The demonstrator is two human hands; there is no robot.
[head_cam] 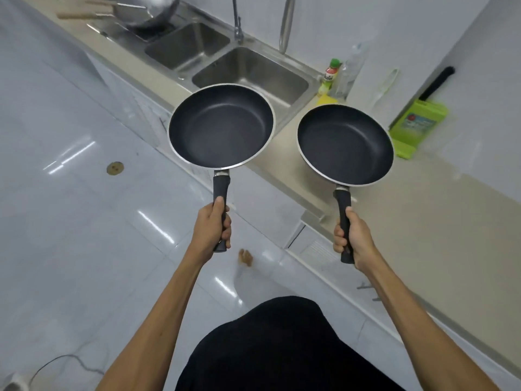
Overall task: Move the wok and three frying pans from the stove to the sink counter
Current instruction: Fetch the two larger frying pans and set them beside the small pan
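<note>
Head view — left hand (212, 224) and right hand (351, 240) each grip a frying pan, handles toward the person.

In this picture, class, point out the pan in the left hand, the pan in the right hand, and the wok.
left-hand pan (221, 127): head view, dark inner base.
right-hand pan (345, 145): head view, dark inner base.
wok (146, 9): head view, steel bowl wall.

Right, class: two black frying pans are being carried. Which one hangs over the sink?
The pan in the left hand: this frying pan overlaps the sink basin, while the right hand's pan is over the beige counter.
</note>
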